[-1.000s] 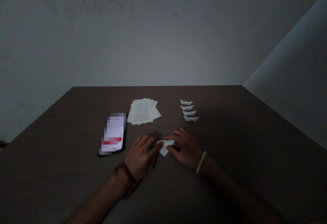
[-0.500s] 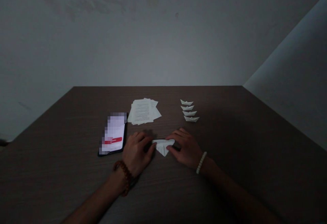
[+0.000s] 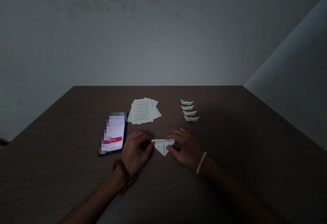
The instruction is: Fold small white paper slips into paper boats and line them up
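A small piece of folded paper [image 3: 161, 147] with printed text lies on the table between my hands, its point toward me and a folded strip along its far edge. My left hand [image 3: 136, 150], with a brown bead bracelet at the wrist, pinches the paper's left corner between thumb and fingers. On the other side, my right hand [image 3: 186, 148], wearing a pale bead bracelet, grips the right corner, thumb on the near face and fingers at the far edge.
Beyond my left hand is a stack of printed paper sheets [image 3: 142, 111]. Left of it lies a phone [image 3: 113, 133] with a lit screen, partly pixelated. Several folded paper boats [image 3: 190, 113] stand in a column at the right. A wall [image 3: 158, 53] rises behind the dark table [image 3: 230, 115].
My left hand has shifted slightly left, out to the paper's corner, and the folded strip lies flatter. My right hand has stayed in place.
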A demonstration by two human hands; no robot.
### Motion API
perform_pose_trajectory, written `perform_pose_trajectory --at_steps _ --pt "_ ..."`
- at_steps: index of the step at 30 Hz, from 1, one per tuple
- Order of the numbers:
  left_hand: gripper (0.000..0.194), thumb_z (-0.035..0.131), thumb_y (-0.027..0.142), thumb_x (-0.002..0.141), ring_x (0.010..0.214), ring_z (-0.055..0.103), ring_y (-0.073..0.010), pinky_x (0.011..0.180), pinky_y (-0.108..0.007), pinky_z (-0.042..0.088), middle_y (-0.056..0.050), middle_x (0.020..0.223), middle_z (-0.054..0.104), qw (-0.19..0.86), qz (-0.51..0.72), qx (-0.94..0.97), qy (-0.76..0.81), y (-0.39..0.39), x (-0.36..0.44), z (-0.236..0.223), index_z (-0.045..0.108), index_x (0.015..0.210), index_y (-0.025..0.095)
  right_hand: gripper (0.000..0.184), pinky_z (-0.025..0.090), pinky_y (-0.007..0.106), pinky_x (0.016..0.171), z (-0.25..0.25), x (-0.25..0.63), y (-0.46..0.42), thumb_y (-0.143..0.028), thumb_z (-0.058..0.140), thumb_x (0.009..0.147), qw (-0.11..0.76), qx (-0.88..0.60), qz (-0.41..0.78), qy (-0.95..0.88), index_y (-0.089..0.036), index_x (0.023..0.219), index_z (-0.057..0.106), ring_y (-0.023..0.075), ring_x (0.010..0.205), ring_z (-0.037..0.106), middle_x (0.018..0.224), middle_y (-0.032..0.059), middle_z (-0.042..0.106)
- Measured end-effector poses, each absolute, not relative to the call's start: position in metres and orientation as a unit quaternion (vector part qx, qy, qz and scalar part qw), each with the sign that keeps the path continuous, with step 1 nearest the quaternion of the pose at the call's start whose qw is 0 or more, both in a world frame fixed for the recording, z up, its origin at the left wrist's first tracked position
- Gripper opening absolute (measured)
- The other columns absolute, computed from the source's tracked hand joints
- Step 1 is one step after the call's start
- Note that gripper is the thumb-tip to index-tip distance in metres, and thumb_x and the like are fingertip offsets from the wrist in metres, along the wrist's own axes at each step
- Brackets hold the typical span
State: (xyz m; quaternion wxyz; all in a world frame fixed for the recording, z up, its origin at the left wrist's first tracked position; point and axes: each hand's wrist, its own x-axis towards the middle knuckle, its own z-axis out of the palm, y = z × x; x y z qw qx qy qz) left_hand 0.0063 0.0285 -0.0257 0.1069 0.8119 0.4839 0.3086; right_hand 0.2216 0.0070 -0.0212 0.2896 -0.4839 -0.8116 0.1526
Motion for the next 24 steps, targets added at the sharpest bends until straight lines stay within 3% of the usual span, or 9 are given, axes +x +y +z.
perform_pose_trajectory --at_steps 14,24 --pt "0.014 0.056 0.025 0.086 0.077 0.053 -0.0217 0.068 -0.036 0.041 -0.006 0.079 0.063 0.007 0.298 0.844 0.446 0.0205 0.0056 -0.0262 0.068 0.083 0.019 0.024 0.042 0.035 0.082 -0.0208 0.2209 0.0072 -0.018 0.070 0.075 0.290 -0.484 0.149 -0.812 -0.021 0.097 0.061 0.0202 0.088 0.054 0.093 0.0034 0.065" --pt "0.016 0.056 0.027 0.086 0.080 0.053 -0.0228 0.071 -0.037 0.042 -0.007 0.083 0.064 -0.006 0.274 0.843 0.463 0.0202 0.0054 -0.0285 0.068 0.088 0.017 0.024 0.043 0.035 0.081 -0.0213 0.2209 0.0072 -0.018 0.070 0.075 0.289 -0.487 0.149 -0.811 -0.021 0.098 0.061 0.0206 0.088 0.054 0.093 0.0038 0.065"
